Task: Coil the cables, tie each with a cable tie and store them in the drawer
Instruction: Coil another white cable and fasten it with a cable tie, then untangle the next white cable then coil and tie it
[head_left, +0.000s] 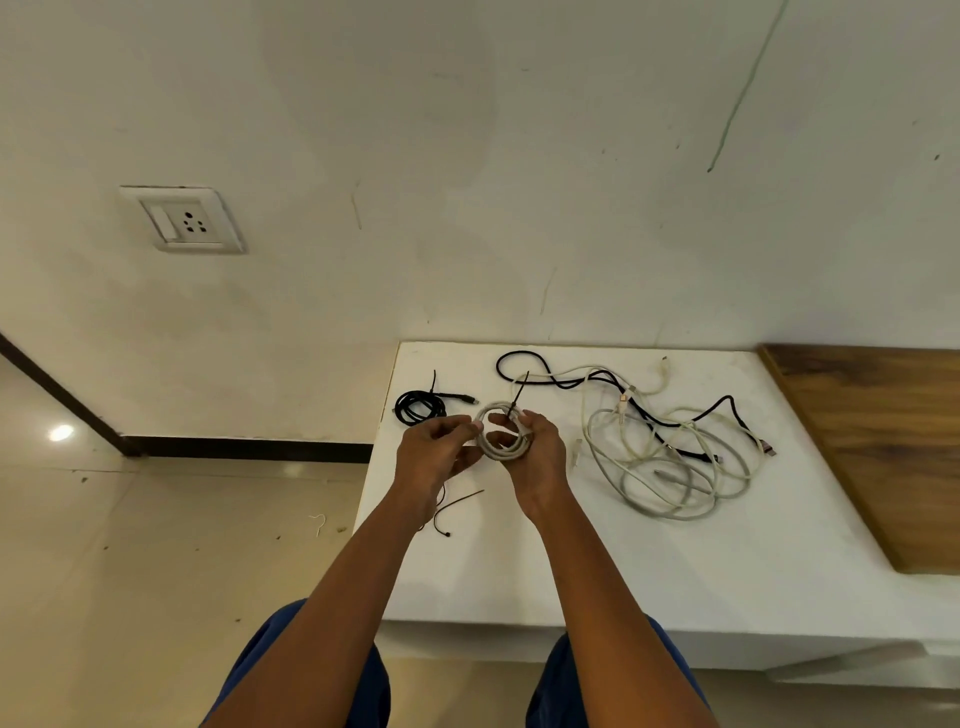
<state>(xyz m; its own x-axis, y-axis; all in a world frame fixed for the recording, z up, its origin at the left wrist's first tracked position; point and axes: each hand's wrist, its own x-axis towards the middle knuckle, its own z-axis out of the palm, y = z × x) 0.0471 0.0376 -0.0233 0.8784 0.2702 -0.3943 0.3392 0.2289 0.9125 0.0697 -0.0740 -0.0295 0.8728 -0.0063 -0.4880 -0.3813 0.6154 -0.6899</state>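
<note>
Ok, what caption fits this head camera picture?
Two hands hold a coiled white cable above a table.

White desk (649, 571) against a scuffed cream wall (467, 156). Wood-grain panel (883, 447) at the desk's right end. Switch-and-socket plate (183, 220) on the wall, left. Glossy beige tiled floor (156, 545) with dark skirting (244, 447); light glare (61, 432) on tile.

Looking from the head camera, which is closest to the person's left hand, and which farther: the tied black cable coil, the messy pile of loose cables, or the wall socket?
From the left hand:
1. Tied black cable coil, just beyond the hand on the white table.
2. Pile of loose cables, to the right, past the right hand.
3. Wall socket, up on the wall to the left.
</note>
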